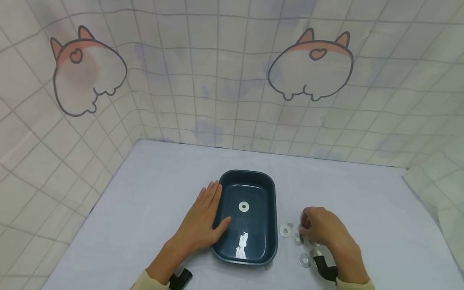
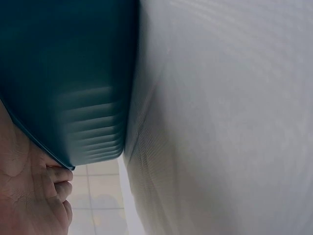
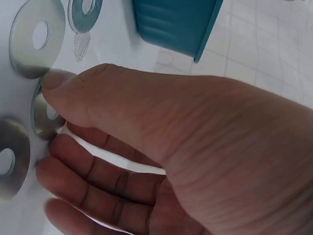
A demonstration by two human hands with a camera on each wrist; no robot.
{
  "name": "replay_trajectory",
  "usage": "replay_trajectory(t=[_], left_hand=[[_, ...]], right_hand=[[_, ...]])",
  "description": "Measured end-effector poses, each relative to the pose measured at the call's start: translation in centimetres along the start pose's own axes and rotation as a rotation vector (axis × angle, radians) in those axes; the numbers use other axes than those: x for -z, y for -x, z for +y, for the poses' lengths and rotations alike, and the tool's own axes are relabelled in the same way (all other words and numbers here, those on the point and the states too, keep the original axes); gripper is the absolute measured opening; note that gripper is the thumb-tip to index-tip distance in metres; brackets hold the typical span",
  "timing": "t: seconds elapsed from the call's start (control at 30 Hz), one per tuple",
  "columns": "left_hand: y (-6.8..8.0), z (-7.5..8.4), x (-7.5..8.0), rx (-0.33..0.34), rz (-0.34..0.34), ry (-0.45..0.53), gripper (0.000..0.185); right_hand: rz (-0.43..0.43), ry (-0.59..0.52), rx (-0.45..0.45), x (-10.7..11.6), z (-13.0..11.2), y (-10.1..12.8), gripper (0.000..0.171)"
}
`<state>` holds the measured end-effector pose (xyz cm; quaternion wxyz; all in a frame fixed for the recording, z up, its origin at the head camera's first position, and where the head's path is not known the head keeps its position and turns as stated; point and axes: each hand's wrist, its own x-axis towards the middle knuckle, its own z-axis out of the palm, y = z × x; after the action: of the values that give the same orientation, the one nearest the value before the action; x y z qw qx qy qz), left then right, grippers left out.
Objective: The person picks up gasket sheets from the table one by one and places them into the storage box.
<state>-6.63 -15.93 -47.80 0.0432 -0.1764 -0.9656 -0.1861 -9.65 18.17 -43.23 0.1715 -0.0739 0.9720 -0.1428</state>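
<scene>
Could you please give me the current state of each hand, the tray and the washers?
Left hand: flat, fingers straight, resting against the tray's left rim.
Right hand: fingers curled, pinching a washer off the table.
Tray: upright, holding one washer in the tray.
Loose washers: lying flat on the table right of the tray.

our left hand [image 1: 204, 223] lies flat with fingers straight and together, pointing far, thumb spread to the right, forearm running back toward the near edge. our right hand [image 1: 320, 227] is curled, palm down, thumb and fingertips [image 3: 51, 81] drawn together in a pinch at its left side, wrist bent inward.
</scene>
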Motion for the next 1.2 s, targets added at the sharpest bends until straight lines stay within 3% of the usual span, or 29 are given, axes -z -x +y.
replay_trajectory(t=[0.47, 1.2], left_hand=[[0.3, -0.2, -0.1, 0.004, 0.002, 0.002, 0.091], [0.0, -0.1, -0.1, 0.012, 0.007, 0.003, 0.087]], right_hand=[[0.042, 0.108, -0.042, -0.4, -0.9, 0.2, 0.017], [0.1, 0.119, 0.015, -0.9, -1.2, 0.1, 0.024]])
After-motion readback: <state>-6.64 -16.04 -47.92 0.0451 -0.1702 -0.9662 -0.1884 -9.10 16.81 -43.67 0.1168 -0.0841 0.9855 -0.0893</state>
